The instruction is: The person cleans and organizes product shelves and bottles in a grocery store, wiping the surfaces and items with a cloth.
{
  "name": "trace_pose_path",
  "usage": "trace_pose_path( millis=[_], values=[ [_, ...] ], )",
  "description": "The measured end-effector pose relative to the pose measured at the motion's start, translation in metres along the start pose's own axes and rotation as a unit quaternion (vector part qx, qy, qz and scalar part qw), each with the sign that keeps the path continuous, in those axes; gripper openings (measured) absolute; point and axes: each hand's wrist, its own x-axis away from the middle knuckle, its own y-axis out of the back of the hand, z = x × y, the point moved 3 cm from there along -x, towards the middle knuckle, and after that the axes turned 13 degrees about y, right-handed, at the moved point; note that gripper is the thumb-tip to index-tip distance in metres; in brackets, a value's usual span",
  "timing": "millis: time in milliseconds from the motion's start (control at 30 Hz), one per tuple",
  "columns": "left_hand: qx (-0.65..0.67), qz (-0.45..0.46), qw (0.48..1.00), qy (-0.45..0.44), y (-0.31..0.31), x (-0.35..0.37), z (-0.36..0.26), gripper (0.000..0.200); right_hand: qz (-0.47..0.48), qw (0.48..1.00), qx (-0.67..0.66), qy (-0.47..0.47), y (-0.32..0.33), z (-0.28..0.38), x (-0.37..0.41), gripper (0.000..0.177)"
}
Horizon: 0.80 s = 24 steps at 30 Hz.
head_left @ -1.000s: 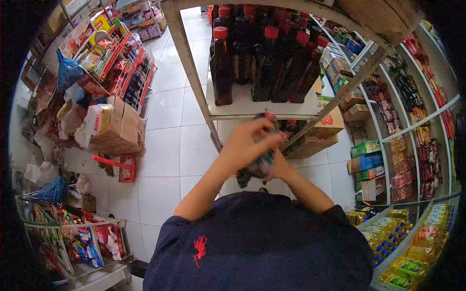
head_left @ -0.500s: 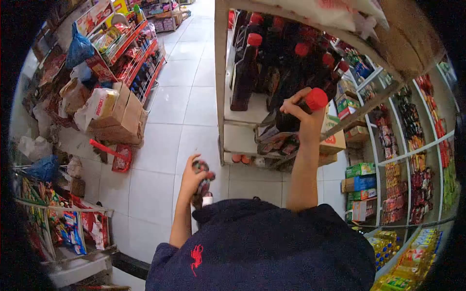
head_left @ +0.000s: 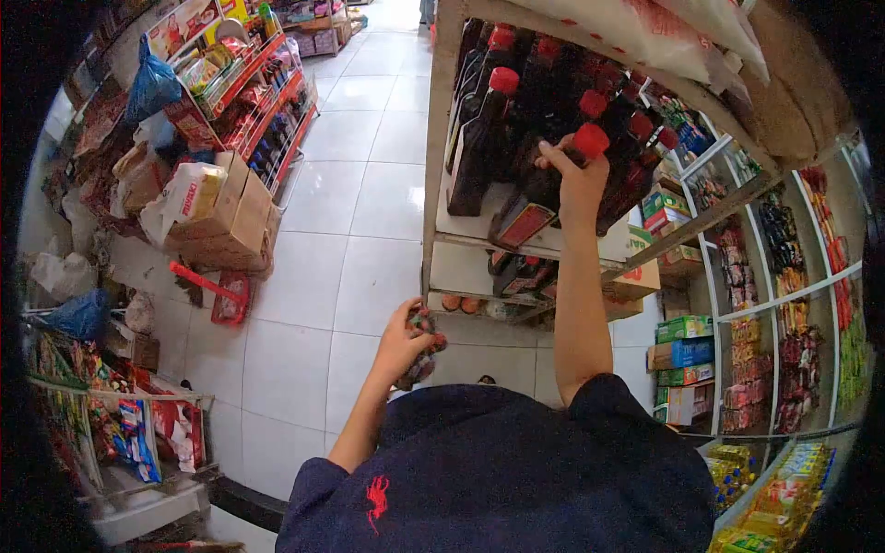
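Note:
My right hand (head_left: 576, 180) is closed around the neck of a dark sauce bottle (head_left: 591, 141), just below its red cap. The bottle is at the front of a shelf, among several similar dark bottles (head_left: 479, 138) with red caps. Lower and to the left, my left hand (head_left: 398, 343) grips a bunched, cloth-like thing (head_left: 424, 355) with a dark, reddish pattern. That hand hangs in front of the shelf unit's left corner, over the tiled floor.
A lower shelf (head_left: 461, 272) holds more bottles. White sacks (head_left: 673, 37) lie on the level above. Packed racks (head_left: 737, 276) line the right side. Cartons (head_left: 221, 207) and a red dustpan (head_left: 230, 300) stand on the floor at left, near a snack rack (head_left: 267, 101).
My right hand has moved deeper into the shelf with the bottle, which now stands closer to the others. My left hand has shifted right, toward the shelf unit, still holding the cloth-like thing.

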Motion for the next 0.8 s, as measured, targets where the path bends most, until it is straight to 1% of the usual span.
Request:
trace_pose_path(
  millis=[67,100,133,200,233,300,333,367,400,433,500,533,567,600,633,667,700,767,800],
  values=[
    [-0.108,-0.012,0.991,-0.077,-0.011,-0.003,-0.010,0.063,0.014,1.000,-0.022,-0.016,-0.001,-0.003,-0.001,0.016],
    [-0.030,0.029,0.996,-0.080,-0.018,-0.016,-0.001,0.065,0.028,0.998,-0.045,-0.031,-0.002,-0.004,-0.003,0.018],
    [-0.031,0.028,0.996,-0.079,-0.024,-0.018,-0.007,0.065,0.027,0.998,-0.046,-0.032,-0.002,-0.005,-0.005,0.018],
    [-0.065,0.038,0.990,-0.123,-0.037,-0.024,-0.029,0.069,0.139,0.989,-0.036,-0.036,-0.006,-0.007,-0.008,0.019],
    [-0.131,0.005,0.974,-0.184,-0.041,-0.026,-0.039,0.070,0.139,0.989,-0.036,-0.036,-0.007,-0.008,-0.009,0.019],
    [-0.126,0.008,0.972,-0.200,-0.049,-0.045,-0.046,0.071,0.187,0.978,-0.073,-0.052,-0.013,-0.010,-0.011,0.017],
    [-0.119,0.011,0.969,-0.215,-0.053,-0.052,-0.050,0.071,0.187,0.978,-0.072,-0.052,-0.011,-0.013,-0.014,0.017],
    [-0.119,0.012,0.969,-0.214,-0.056,-0.056,-0.051,0.071,0.226,0.968,-0.094,-0.052,-0.010,-0.018,-0.016,0.018],
    [-0.153,-0.011,0.967,-0.205,-0.059,-0.051,-0.064,0.072,0.266,0.956,-0.115,-0.051,-0.010,-0.022,-0.018,0.019],
    [-0.187,-0.034,0.962,-0.196,-0.062,-0.050,-0.073,0.073,0.266,0.956,-0.116,-0.050,-0.009,-0.026,-0.020,0.019],
    [-0.202,-0.036,0.960,-0.190,-0.070,-0.056,-0.079,0.076,0.306,0.936,-0.159,-0.065,-0.012,-0.031,-0.023,0.022],
    [-0.217,-0.037,0.958,-0.183,-0.072,-0.059,-0.081,0.078,0.307,0.935,-0.163,-0.065,-0.014,-0.033,-0.027,0.022],
    [-0.219,-0.040,0.958,-0.179,-0.074,-0.064,-0.079,0.078,0.328,0.926,-0.173,-0.074,-0.015,-0.035,-0.029,0.023],
    [-0.221,-0.053,0.955,-0.192,-0.077,-0.073,-0.074,0.082,0.348,0.916,-0.182,-0.084,-0.017,-0.037,-0.030,0.024],
    [-0.223,-0.065,0.950,-0.207,-0.079,-0.081,-0.073,0.086,0.348,0.916,-0.183,-0.084,-0.017,-0.040,-0.032,0.024],
    [-0.223,-0.065,0.950,-0.208,-0.082,-0.089,-0.072,0.086,0.373,0.902,-0.203,-0.076,-0.019,-0.040,-0.033,0.023],
    [-0.218,-0.069,0.953,-0.198,-0.085,-0.093,-0.073,0.088,0.398,0.887,-0.224,-0.069,-0.020,-0.041,-0.034,0.023],
    [-0.214,-0.074,0.956,-0.188,-0.088,-0.095,-0.072,0.090,0.405,0.879,-0.237,-0.082,-0.021,-0.046,-0.034,0.023],
    [-0.216,-0.063,0.960,-0.168,-0.090,-0.092,-0.077,0.089,0.415,0.871,-0.248,-0.090,-0.023,-0.049,-0.037,0.023]
  ],
)
